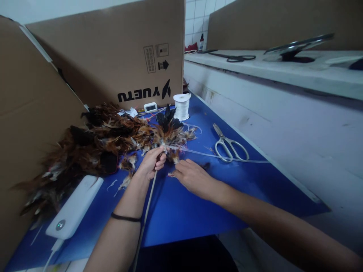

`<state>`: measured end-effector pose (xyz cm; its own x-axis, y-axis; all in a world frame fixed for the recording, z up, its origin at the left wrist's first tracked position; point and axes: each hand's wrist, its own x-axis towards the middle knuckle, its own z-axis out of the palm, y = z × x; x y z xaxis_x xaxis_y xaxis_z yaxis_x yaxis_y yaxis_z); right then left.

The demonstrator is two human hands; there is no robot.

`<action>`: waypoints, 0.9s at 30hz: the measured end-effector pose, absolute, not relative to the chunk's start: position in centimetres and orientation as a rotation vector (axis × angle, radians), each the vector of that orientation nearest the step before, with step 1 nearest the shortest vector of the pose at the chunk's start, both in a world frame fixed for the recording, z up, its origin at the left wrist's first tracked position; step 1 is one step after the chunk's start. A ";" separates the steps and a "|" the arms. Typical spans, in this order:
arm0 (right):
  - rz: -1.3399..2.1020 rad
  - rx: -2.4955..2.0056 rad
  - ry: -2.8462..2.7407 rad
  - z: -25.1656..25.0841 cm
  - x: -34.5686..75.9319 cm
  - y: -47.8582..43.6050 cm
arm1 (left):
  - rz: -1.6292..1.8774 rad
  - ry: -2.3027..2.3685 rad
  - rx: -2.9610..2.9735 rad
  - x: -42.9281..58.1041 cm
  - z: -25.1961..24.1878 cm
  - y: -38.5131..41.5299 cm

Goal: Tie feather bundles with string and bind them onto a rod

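Observation:
My left hand point(152, 162) is closed around the top of a thin pale stick point(145, 215) that carries a tuft of brown and black feathers point(167, 134). My right hand point(191, 175) lies low on the blue table top point(198, 211), its fingertips pinching a small feather point(171, 174) just below the tuft. A thin white thread point(227, 158) runs from the tuft to the right, past the scissors. A pile of loose brown feathers point(93, 145) lies to the left of my hands.
White-handled scissors point(228, 145) lie right of my hands. A spool of white thread point(182, 106) and a small white device point(150, 107) stand before a cardboard box point(113, 56). A white power bank point(74, 207) lies front left. A white ledge point(283, 71) runs along the right.

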<state>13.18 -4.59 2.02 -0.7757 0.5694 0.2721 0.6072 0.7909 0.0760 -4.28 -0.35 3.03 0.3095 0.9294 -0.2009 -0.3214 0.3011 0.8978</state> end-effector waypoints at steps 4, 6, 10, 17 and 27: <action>-0.112 -0.919 -2.708 3.1 14.1 -5.0 | 0.990 0.813 0.833 -4.4 3.3 -0.3; 0.014 -0.916 -2.645 4.2 14.6 -5.0 | 1.001 0.800 0.837 -4.3 3.3 -0.4; 0.178 -0.850 -2.469 7.7 15.7 -4.3 | 0.987 0.800 0.882 -4.1 3.3 -0.6; -0.084 -0.746 -2.434 11.9 14.8 -0.5 | 0.955 0.788 0.870 -3.6 3.5 -0.9; -0.293 -0.695 -2.716 11.0 13.8 1.5 | 0.942 0.813 0.871 -3.3 3.3 -1.0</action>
<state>13.76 1.54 10.96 -0.8297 0.4299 0.3560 0.4959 0.8605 0.1167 -3.26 -1.02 3.31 0.3639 0.9103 -0.1974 -0.3287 0.3238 0.8872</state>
